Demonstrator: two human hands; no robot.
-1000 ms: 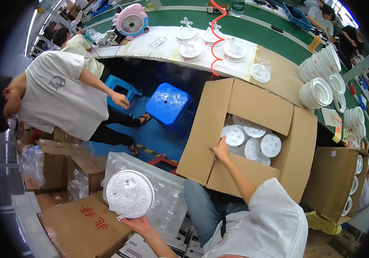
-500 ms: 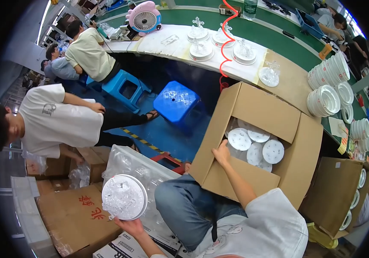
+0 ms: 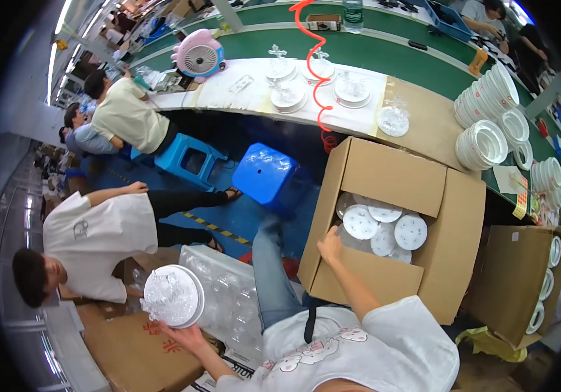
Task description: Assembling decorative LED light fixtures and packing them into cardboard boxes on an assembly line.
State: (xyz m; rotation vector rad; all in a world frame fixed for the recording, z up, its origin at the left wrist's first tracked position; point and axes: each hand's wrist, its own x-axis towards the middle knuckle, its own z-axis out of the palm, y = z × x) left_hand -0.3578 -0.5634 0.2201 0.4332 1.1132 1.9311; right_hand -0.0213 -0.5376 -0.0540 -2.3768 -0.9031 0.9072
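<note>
I see an open brown cardboard box (image 3: 395, 215) at centre frame, flaps spread. Another brown carton (image 3: 512, 281) stands at right. A brown carton with red markings (image 3: 140, 356) lies lower left, beside a clear plastic bag (image 3: 228, 300).

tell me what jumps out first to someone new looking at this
The big open cardboard box in the middle, with round white discs lying inside and the right hand at its edge. At lower left, the left hand holds up a round white disc. Behind the box, a red coiled hose hangs over the white table.
</note>
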